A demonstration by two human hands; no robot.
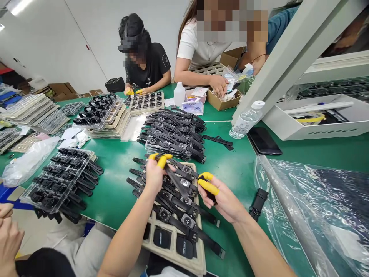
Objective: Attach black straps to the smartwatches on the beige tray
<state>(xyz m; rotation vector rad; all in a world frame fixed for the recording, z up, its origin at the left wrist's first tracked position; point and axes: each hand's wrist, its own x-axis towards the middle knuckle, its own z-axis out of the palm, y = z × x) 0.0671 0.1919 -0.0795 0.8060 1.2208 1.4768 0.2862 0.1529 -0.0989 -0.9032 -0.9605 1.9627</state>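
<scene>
Just below the middle of the frame the left hand (155, 175) is closed in a pinch, its yellow-capped fingertips (162, 159) gripping the end of a black watch strap (176, 181) that runs down and right across the tray of watches (173, 246). The tray is beige, lies on the green bench (115, 192) at lower centre, and carries rows of black smartwatches with their straps fanned out to both sides. To the right of it the right hand (223, 198) is curled loosely, thumb and forefinger in yellow caps closed on a small black watch body (205, 181). Above the tray, at mid-frame, sits a pile of strapped watches (173, 132). A second loaded tray (59, 177) lies at the left.
</scene>
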